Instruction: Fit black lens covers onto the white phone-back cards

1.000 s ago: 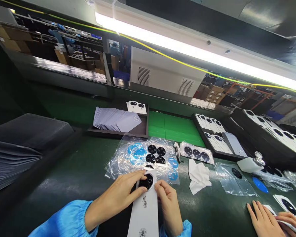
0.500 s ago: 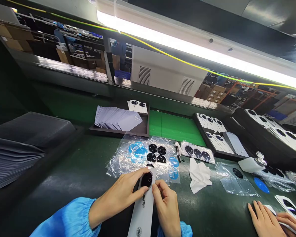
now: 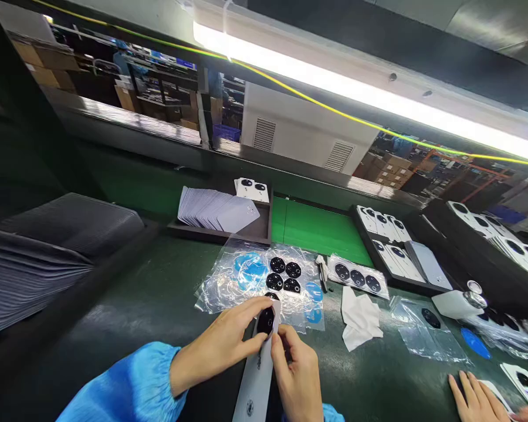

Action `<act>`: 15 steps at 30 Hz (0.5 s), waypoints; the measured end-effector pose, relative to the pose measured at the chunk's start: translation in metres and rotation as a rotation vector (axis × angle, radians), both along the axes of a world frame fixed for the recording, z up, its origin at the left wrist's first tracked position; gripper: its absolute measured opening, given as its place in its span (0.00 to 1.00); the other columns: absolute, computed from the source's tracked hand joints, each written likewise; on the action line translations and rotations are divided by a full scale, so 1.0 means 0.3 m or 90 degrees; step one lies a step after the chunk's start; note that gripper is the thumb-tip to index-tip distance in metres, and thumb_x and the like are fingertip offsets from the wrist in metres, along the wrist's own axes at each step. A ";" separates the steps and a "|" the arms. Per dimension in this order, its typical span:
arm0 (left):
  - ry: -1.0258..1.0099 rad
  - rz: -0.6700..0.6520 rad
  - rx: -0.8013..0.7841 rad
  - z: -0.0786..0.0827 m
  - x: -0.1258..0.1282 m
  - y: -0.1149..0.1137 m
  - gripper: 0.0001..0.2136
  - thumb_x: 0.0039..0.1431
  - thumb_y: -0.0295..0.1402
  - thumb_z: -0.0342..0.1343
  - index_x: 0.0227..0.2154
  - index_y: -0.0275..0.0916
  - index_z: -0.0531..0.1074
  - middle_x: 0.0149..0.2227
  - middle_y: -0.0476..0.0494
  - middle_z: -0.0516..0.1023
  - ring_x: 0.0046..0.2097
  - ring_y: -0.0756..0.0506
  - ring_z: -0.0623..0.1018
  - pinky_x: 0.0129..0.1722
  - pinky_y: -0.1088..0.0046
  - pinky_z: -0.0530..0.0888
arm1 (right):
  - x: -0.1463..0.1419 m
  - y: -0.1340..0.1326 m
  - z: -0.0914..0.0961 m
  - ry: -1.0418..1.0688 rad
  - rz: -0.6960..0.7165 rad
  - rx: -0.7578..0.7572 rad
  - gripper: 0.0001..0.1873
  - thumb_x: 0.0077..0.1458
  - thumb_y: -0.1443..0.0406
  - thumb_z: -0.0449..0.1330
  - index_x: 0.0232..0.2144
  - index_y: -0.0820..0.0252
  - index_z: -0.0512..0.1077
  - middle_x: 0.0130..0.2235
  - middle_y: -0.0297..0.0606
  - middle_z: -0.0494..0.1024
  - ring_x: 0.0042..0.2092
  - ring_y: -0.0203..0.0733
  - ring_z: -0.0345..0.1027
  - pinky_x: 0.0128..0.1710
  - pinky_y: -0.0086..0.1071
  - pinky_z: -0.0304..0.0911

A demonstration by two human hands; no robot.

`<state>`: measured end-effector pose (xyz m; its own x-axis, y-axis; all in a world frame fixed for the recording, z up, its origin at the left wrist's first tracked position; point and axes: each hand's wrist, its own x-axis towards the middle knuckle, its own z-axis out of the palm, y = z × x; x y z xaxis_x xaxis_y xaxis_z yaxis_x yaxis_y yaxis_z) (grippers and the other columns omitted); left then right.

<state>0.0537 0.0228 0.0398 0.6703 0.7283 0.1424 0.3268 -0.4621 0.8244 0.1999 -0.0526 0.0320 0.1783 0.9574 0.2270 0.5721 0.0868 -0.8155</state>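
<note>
A slim white phone back panel (image 3: 255,384), with dark printed marks and a black round camera lens plate (image 3: 266,320) near its top, stands tilted in front of me. My left hand (image 3: 220,338) grips its upper end, index finger at the top edge and thumb beside the lens plate. Thumb and bent fingers of my right hand (image 3: 298,372) pinch the panel's right edge. Just beyond lie clear plastic film (image 3: 222,293) and several loose black lens plates (image 3: 293,269), one partly hidden behind the panel.
Dark trays hold grey panels (image 3: 220,211) at the back left and white panels (image 3: 400,264) at the right. A crumpled white cloth (image 3: 361,319), tweezers (image 3: 322,274) and a white bottle (image 3: 457,305) lie on the bench. At the lower right is another person's hand (image 3: 477,398).
The panel has turned more edge-on, with both my hands still on it. My view has shifted, so the bench appears slightly further right. The other person's second hand has mostly left view.
</note>
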 end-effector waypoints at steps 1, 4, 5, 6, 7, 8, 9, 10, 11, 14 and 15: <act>-0.019 -0.004 -0.025 -0.006 0.002 0.001 0.23 0.55 0.28 0.51 0.55 0.42 0.64 0.58 0.43 0.69 0.59 0.42 0.68 0.57 0.64 0.69 | -0.004 -0.006 -0.011 -0.008 -0.009 0.014 0.15 0.60 0.61 0.49 0.32 0.56 0.74 0.26 0.33 0.79 0.24 0.35 0.70 0.22 0.24 0.59; -0.082 -0.020 -0.116 -0.022 0.011 0.001 0.26 0.53 0.26 0.50 0.57 0.44 0.62 0.60 0.44 0.65 0.59 0.43 0.68 0.55 0.66 0.71 | -0.017 -0.023 -0.045 -0.052 -0.041 0.056 0.15 0.61 0.60 0.48 0.39 0.55 0.74 0.30 0.34 0.80 0.23 0.36 0.71 0.22 0.25 0.61; -0.099 -0.029 -0.143 -0.027 0.013 0.000 0.27 0.52 0.26 0.51 0.57 0.45 0.63 0.60 0.45 0.64 0.59 0.43 0.67 0.55 0.66 0.71 | -0.018 -0.028 -0.055 -0.079 -0.045 0.068 0.16 0.61 0.59 0.48 0.40 0.55 0.74 0.31 0.35 0.80 0.21 0.36 0.71 0.21 0.25 0.61; -0.112 -0.038 -0.166 -0.030 0.016 -0.002 0.27 0.51 0.25 0.51 0.56 0.46 0.63 0.61 0.45 0.64 0.59 0.42 0.67 0.55 0.66 0.72 | -0.018 -0.033 -0.063 -0.113 -0.049 0.079 0.17 0.61 0.59 0.47 0.41 0.55 0.73 0.31 0.35 0.81 0.19 0.35 0.69 0.21 0.26 0.62; -0.121 -0.046 -0.186 -0.034 0.018 -0.005 0.27 0.50 0.25 0.51 0.56 0.46 0.64 0.61 0.46 0.64 0.60 0.42 0.67 0.55 0.65 0.72 | -0.016 -0.038 -0.069 -0.154 -0.055 0.089 0.18 0.62 0.58 0.45 0.42 0.55 0.73 0.31 0.35 0.81 0.18 0.36 0.68 0.21 0.27 0.62; -0.130 -0.052 -0.205 -0.037 0.019 -0.009 0.28 0.50 0.25 0.51 0.56 0.47 0.64 0.61 0.46 0.64 0.60 0.41 0.66 0.54 0.65 0.72 | -0.013 -0.042 -0.073 -0.198 -0.062 0.099 0.20 0.63 0.57 0.44 0.42 0.56 0.73 0.29 0.35 0.80 0.17 0.36 0.68 0.21 0.28 0.62; -0.136 -0.057 -0.222 -0.040 0.021 -0.013 0.28 0.49 0.25 0.52 0.56 0.47 0.64 0.61 0.46 0.63 0.60 0.40 0.66 0.54 0.64 0.73 | -0.010 -0.046 -0.076 -0.241 -0.069 0.109 0.22 0.64 0.57 0.42 0.41 0.56 0.74 0.26 0.34 0.79 0.16 0.37 0.67 0.22 0.29 0.63; -0.140 -0.061 -0.236 -0.043 0.023 -0.018 0.28 0.49 0.25 0.52 0.56 0.47 0.64 0.61 0.46 0.63 0.60 0.40 0.66 0.54 0.64 0.73 | -0.006 -0.050 -0.077 -0.278 -0.074 0.119 0.24 0.65 0.57 0.40 0.40 0.56 0.74 0.24 0.34 0.78 0.16 0.38 0.67 0.22 0.29 0.63; -0.141 -0.063 -0.248 -0.047 0.025 -0.023 0.28 0.49 0.25 0.52 0.56 0.47 0.64 0.61 0.46 0.63 0.59 0.40 0.67 0.54 0.64 0.73 | -0.002 -0.054 -0.078 -0.305 -0.076 0.128 0.25 0.65 0.56 0.38 0.39 0.56 0.75 0.21 0.33 0.76 0.15 0.38 0.66 0.23 0.29 0.64; -0.143 -0.062 -0.274 -0.062 0.030 -0.038 0.27 0.50 0.26 0.52 0.56 0.47 0.64 0.61 0.46 0.63 0.59 0.40 0.68 0.54 0.65 0.73 | 0.005 -0.066 -0.082 -0.315 -0.069 0.136 0.26 0.66 0.56 0.38 0.38 0.56 0.74 0.20 0.31 0.75 0.14 0.37 0.64 0.21 0.29 0.63; -0.146 -0.059 -0.283 -0.066 0.032 -0.043 0.27 0.50 0.26 0.51 0.56 0.46 0.64 0.61 0.45 0.63 0.59 0.40 0.67 0.54 0.65 0.73 | 0.007 -0.069 -0.084 -0.299 -0.061 0.134 0.25 0.66 0.56 0.39 0.37 0.56 0.74 0.21 0.31 0.76 0.14 0.36 0.64 0.20 0.28 0.62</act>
